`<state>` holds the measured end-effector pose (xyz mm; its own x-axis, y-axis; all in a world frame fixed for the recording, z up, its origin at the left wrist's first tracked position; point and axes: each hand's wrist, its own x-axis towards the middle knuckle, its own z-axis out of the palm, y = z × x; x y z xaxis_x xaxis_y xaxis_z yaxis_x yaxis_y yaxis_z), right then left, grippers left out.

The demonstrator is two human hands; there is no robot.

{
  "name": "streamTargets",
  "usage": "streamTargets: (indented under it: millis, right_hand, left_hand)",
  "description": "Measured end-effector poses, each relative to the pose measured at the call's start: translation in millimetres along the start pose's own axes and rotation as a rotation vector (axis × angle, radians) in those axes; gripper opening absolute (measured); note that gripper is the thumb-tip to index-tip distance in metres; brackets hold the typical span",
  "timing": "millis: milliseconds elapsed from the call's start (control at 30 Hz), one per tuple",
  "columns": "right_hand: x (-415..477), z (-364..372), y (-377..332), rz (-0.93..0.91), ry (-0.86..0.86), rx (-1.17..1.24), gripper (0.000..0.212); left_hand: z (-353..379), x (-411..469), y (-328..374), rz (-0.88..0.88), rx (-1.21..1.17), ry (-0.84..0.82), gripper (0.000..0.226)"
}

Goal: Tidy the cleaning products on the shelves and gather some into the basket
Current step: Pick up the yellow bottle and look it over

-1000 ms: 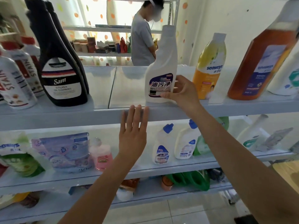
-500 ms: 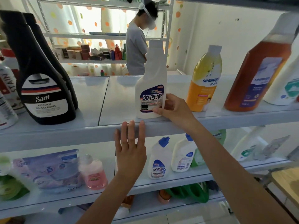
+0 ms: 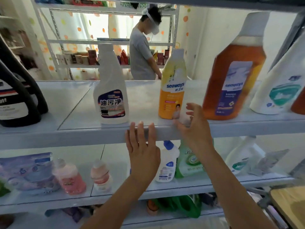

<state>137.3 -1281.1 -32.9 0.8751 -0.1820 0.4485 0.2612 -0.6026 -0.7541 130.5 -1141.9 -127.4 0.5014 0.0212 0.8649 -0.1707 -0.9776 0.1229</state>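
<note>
Pale blue metal shelves [image 3: 247,128] are carrying rows of cleaning products [image 3: 237,96] as a person is reaching in with both bare hands. On the upper shelf [image 3: 66,136], a white spray bottle [image 3: 110,96] with a dark blue label is standing upright near the front edge, well apart from a yellow-and-orange Seaways bottle [image 3: 172,90] to its right. A large amber bottle [image 3: 231,63] is standing just beside that one, with a white bottle [image 3: 280,90] at the far right and two black bottles [image 3: 14,103] at the left edge of the view.

The left hand [image 3: 142,151] is lying flat against the front lip of the upper shelf, fingers straight and close together, fingertips reaching its top edge just right of the spray bottle's base; it is holding nothing. The right hand [image 3: 194,129] is hovering wide open by the foot of the yellow-and-orange bottle, fingers spread and slightly bent, gripping nothing; motion blur is hiding whether any finger is touching the bottle.

On the shelf below [image 3: 49,201], a blue refill pouch [image 3: 28,171] is lying at the left beside two pink bottles [image 3: 71,179], while a white bottle with a blue cap [image 3: 166,162] and a green bottle [image 3: 188,161] are standing partly hidden behind the two wrists. Another white container [image 3: 241,157] is sitting further right. Green jugs [image 3: 181,207] are showing on the lowest shelf [image 3: 165,219]. Beyond the shelving, a person in a grey shirt [image 3: 142,55] is standing at another rack in front of a dotted curtain [image 3: 92,25].
</note>
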Motion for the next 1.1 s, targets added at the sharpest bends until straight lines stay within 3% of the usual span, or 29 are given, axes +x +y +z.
streamTargets:
  millis: [133, 200, 333, 467, 567, 633, 733, 800, 867, 967, 1033, 1100]
  right_hand:
    - [44, -3, -9, 0.055, -0.212, 0.155, 0.092]
    - [61, 3, -15, 0.095, -0.307, 0.274, 0.099]
    - [66, 13, -16, 0.124, -0.352, 0.305, 0.079]
    - [51, 1, -14, 0.06, -0.351, 0.29, 0.076]
    - [30, -16, -15, -0.005, -0.406, 0.378, 0.072]
    - [11, -33, -13, -0.001, -0.47, 0.473, 0.067]
    - [-30, -52, 8, 0.075, -0.762, 0.769, 0.065]
    - [-59, -54, 30, 0.164, -0.942, 0.978, 0.078]
    - [-85, -49, 51, 0.207, -1.188, 1.056, 0.091]
    - [-116, -33, 79, 0.249, -1.464, 1.1, 0.071]
    - [-129, -29, 91, 0.305, -1.509, 1.083, 0.068]
    - [-137, -31, 101, 0.432, -1.446, 1.073, 0.068]
  left_hand:
    - [5, 3, 3, -0.051, 0.102, 0.035, 0.053]
    - [-2, 2, 2, -0.048, 0.111, 0.028, 0.05]
    - [-18, 0, 9, -0.1, 0.069, -0.055, 0.064]
    - [-33, -3, 12, -0.151, -0.122, -0.189, 0.075]
    - [-52, -9, 19, -0.206, -0.386, -0.259, 0.061]
    - [-71, -1, 28, -0.404, -0.69, -0.308, 0.06]
    - [-97, 31, 33, -0.772, -1.367, -0.337, 0.091]
    - [-104, 44, 28, -0.752, -1.677, -0.445, 0.083]
    - [-104, 47, 28, -0.741, -1.83, -0.553, 0.06]
    - [-87, 31, 38, -0.805, -2.164, -0.799, 0.027]
    - [-79, 19, 44, -0.788, -2.181, -0.907, 0.015]
    - [-73, 10, 49, -0.777, -2.042, -0.946, 0.017]
